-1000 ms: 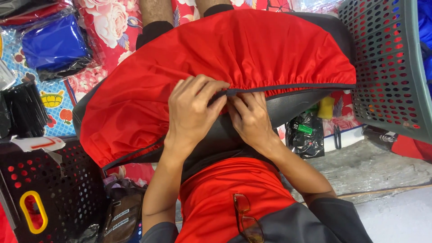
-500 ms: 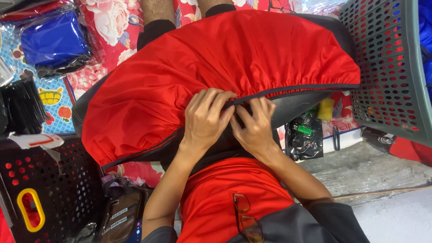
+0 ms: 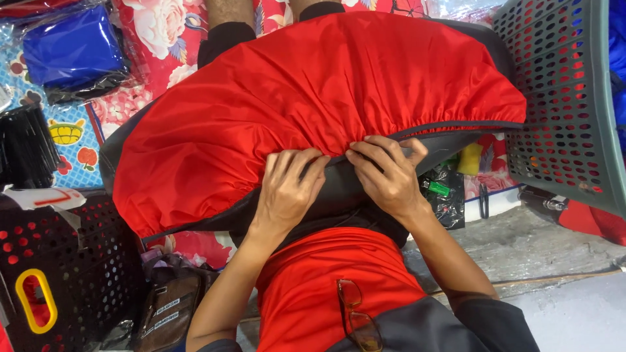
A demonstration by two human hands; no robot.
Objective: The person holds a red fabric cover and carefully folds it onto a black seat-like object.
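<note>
Right now both hands pinch the gathered, elastic hem of the red cover [image 3: 313, 111], which lies stretched over a dark grey cushion [image 3: 345, 189] across the lap. The left hand [image 3: 287, 192] and right hand [image 3: 388, 173] sit side by side, each grip clenched on the hem. Its long axis runs left to right, the bulk spreading away from the body.

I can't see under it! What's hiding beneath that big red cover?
Under the red cover, a dark grey rounded form peeks out by both hands. The rest is covered.
</note>
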